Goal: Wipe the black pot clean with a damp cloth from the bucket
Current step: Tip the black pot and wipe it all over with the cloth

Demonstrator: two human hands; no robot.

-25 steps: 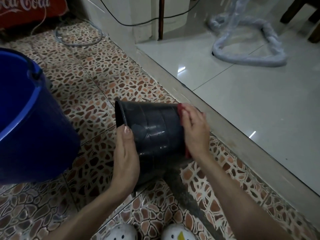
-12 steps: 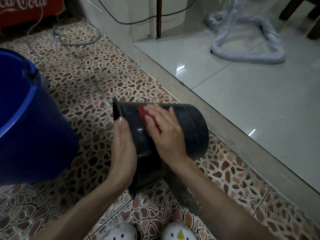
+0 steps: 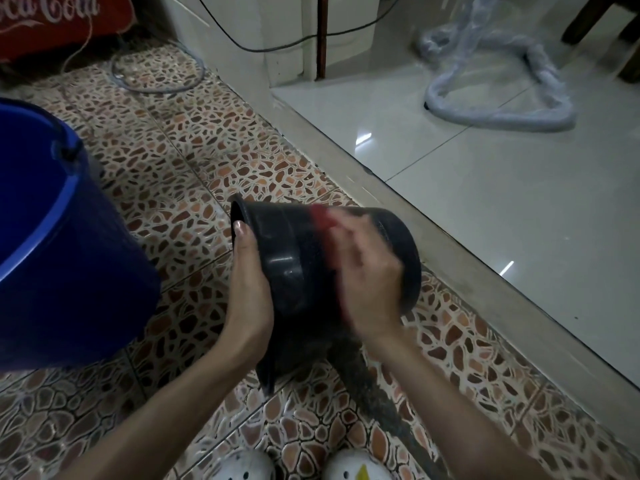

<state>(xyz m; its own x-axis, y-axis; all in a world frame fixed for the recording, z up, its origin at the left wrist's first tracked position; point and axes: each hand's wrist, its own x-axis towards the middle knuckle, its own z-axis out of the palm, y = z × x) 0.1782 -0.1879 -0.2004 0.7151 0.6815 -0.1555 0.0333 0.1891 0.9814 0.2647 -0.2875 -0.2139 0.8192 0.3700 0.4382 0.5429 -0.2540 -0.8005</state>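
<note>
Red cloth under right hand on pot

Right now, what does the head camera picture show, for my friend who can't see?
A left hand holds a black pot sideways while the right hand presses a red cloth against it. A blue bucket stands left of them.

left hand holding black pot, right hand pressing red cloth
</note>
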